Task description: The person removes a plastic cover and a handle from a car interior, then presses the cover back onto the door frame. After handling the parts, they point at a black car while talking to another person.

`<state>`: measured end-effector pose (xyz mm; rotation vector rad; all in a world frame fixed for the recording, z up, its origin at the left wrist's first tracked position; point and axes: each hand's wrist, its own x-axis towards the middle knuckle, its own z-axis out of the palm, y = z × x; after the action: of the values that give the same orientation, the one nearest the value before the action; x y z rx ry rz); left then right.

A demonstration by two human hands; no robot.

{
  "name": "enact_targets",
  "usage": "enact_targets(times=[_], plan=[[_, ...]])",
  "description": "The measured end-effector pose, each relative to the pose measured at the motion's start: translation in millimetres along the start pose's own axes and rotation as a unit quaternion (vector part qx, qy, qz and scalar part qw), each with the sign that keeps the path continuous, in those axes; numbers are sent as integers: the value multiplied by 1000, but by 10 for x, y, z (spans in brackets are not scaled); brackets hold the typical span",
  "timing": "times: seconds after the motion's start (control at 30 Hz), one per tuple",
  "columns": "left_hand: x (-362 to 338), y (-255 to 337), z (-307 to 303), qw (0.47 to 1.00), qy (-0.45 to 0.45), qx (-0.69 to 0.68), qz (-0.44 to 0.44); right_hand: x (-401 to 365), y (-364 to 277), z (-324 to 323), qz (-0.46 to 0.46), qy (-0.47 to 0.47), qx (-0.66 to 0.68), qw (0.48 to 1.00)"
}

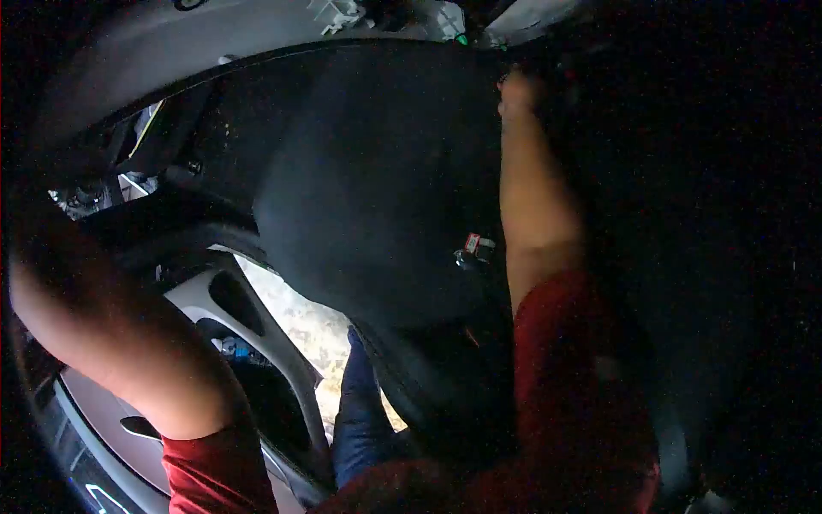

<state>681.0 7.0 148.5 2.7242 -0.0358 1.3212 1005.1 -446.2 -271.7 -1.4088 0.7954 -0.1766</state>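
Observation:
My right hand (519, 92) reaches far forward to the upper edge of a dark seat (368, 180). Its fingers look curled in, and shadow hides whatever they may hold. Close beyond it are a white clip-like part with a green tip (454, 24) and pale trim. On the left, my bare left forearm (120, 343) extends from a red sleeve (214, 467). The left hand itself is lost in the dark near the left edge, so its fingers do not show.
A seat-belt buckle with a red label (473, 245) lies beside the seat, below my right forearm. At the lower left is an open car door (282, 368) with bright ground (295, 317) beyond. A leg in blue jeans (364, 428) stands in the gap. Deep shadow covers the right side.

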Motion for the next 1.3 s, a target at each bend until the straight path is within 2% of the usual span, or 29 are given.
enact_targets(times=[0.03, 0.07, 0.1, 0.13, 0.17, 0.2, 0.23, 0.3, 0.33, 0.4, 0.43, 0.47, 0.5, 0.53, 0.57, 0.63, 0.67, 0.73, 0.87, 0.93, 0.97, 1.03, 1.17, 1.2, 1.23, 1.27, 1.3], plan=[[-14, 26, -18, 1000, 4, 3, 5, 362, 178, -75, -76, -32, -240, 967], [-14, 33, -26, 1000, 4, 4, 6, 788, 406, -153, -165, 2, -599, 783], [-12, 24, -30, 1000, 8, 4, 8, 1125, 574, -222, -237, 64, -761, 600], [28, 14, -9, 1000, 7, 1, 10, 497, 162, -242, -128, -32, -611, 781], [22, 16, -31, 1000, 10, 1, 11, -198, -294, -263, 26, -65, -282, 957], [65, -2, -19, 1000, 11, 0, 13, -983, -812, -278, 158, -19, -77, 984], [98, 1, -20, 1000, 14, -3, 13, -1149, -797, -250, 156, -18, -78, 985], [194, 16, 32, 1000, 15, -6, 15, -1281, -688, -222, 112, 95, 25, 989], [215, 4, 20, 1000, 17, -6, 15, -662, -203, -264, 29, 62, -87, 994], [258, -9, 43, 1000, 19, -7, 18, 481, 686, -341, -149, 52, -314, 936], [254, -14, 45, 1000, 18, -4, 20, 155, 377, -332, -130, 17, -170, 977], [246, -20, 45, 1000, 17, 0, 21, -203, 38, -322, -104, -12, -3, 995], [224, -24, 54, 1000, 16, 2, 21, -601, -334, -307, -72, -30, 147, 986], [202, -48, 56, 1000, 15, -1, 20, -672, -494, -355, -74, -89, 167, 979], [154, -19, 56, 1000, 12, -1, 20, -620, -519, -424, -74, -87, 165, 980], [73, -25, 38, 1000, 12, 2, 16, -494, -585, -490, -51, -215, 135, 966], [50, -39, 28, 1000, 10, 3, 13, -447, -609, -457, -49, -218, 134, 966], [-22, -43, -6, 1000, 6, 8, 11, -372, -591, -403, -62, -237, -6, 970], [-96, -39, 8, 1000, 0, 8, 2, -2, -505, -360, -67, -282, -17, 957], [-142, -54, -17, 1000, -5, 8, -8, 5, -508, -400, -106, -369, -7, 924], [-151, -50, -17, 1000, -6, 9, -10, 48, -488, -428, -103, -369, -6, 924], [-183, -17, -39, 1000, -6, 10, -10, 147, -458, -511, -73, -451, 97, 884], [-216, -11, -19, 1000, -9, 9, -15, -111, -863, -584, -68, -501, 153, 849], [-229, 0, -22, 1000, -9, 10, -15, 85, -1070, -576, -100, -562, -84, 817], [-240, 14, -20, 1000, -12, 9, -15, 180, -1182, -589, -124, -588, -316, 734], [-255, 31, -27, 1000, -10, 10, -16, -46, -1132, -517, -123, -588, -316, 734], [-268, 23, -43, 1000, -11, 11, -16, -508, -1023, -338, -177, -433, -360, 807]])
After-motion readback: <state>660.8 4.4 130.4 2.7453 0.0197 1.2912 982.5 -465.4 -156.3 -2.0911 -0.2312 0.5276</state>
